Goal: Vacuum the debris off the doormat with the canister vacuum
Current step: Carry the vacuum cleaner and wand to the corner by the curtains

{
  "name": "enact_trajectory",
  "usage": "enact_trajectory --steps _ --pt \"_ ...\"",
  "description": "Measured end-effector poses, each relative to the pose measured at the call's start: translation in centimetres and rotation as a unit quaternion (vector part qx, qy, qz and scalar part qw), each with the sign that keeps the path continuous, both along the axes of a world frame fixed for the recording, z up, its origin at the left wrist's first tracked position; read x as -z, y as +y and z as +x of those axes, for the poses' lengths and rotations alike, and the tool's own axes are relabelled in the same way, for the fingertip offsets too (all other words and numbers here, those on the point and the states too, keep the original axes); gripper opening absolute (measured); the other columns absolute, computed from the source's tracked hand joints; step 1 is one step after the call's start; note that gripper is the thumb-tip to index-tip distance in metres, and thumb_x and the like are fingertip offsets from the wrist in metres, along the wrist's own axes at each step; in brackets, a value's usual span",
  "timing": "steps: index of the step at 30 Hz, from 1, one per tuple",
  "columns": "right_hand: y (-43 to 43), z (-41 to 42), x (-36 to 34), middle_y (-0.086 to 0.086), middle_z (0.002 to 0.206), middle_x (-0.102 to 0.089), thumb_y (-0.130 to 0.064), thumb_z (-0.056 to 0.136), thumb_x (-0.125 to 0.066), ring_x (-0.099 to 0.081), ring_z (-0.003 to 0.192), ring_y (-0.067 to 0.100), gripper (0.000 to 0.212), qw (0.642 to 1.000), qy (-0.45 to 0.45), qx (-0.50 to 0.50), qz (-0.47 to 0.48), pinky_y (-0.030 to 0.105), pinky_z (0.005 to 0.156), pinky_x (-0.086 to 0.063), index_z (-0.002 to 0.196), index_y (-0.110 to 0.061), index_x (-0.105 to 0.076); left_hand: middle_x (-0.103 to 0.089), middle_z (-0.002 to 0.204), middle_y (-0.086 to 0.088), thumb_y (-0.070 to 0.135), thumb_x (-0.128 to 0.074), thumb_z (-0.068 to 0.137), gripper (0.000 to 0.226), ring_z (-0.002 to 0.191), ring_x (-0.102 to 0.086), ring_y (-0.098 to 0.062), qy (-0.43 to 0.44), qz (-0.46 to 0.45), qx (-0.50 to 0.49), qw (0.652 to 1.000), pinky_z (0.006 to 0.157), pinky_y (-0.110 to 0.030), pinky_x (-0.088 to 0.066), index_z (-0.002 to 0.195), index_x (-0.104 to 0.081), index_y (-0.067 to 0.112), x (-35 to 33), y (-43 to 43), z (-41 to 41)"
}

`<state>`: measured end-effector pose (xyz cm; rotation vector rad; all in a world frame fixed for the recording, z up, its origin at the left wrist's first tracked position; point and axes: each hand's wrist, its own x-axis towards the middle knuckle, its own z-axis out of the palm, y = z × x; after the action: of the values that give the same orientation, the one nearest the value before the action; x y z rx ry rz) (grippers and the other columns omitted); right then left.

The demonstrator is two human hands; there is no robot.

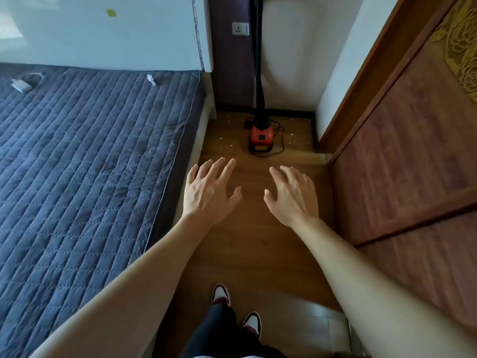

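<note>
A vacuum with a red and black floor head (261,139) stands upright in the far corner, its black tube (259,73) rising along the wall. A black cord (280,140) loops on the floor beside the head. Small pale crumbs of debris (224,139) lie scattered on the brown floor around it. No doormat shows as a separate thing. My left hand (210,192) and my right hand (291,195) are stretched out over the floor, fingers spread, holding nothing, well short of the vacuum.
A bed with a blue quilted cover (90,164) fills the left side. A wooden door (402,151) stands on the right, leaving a narrow floor strip. A wall socket (240,28) sits above the vacuum. My shoes (236,311) are at the bottom.
</note>
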<state>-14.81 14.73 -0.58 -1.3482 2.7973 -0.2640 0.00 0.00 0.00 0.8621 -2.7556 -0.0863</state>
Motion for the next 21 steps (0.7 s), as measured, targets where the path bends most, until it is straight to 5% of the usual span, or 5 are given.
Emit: enact_trajectory --steps 16,21 --pt "-11.7 -13.0 -0.2 0.011 0.155 -0.047 -0.045 0.099 -0.051 -0.043 0.144 0.025 0.06 0.999 0.004 0.028 0.016 0.049 0.12 -0.029 0.153 -0.022 -0.042 -0.046 0.155 0.0 0.06 -0.044 0.093 0.068 0.143 -0.042 -0.026 -0.015 0.021 0.031 0.999 0.118 -0.052 -0.032 0.153 -0.039 0.03 0.8 -13.2 -14.4" --pt "-17.6 -18.0 -0.8 0.014 0.147 -0.054 -0.043 0.096 -0.058 -0.049 0.138 0.031 0.058 0.999 0.007 0.042 -0.001 0.049 0.113 -0.04 0.147 -0.017 -0.051 -0.045 0.156 -0.002 0.062 -0.04 0.093 0.07 0.144 -0.041 -0.027 -0.026 0.035 0.044 0.998 0.118 -0.052 -0.032 0.154 -0.036 0.029 0.6 -19.6 -20.0"
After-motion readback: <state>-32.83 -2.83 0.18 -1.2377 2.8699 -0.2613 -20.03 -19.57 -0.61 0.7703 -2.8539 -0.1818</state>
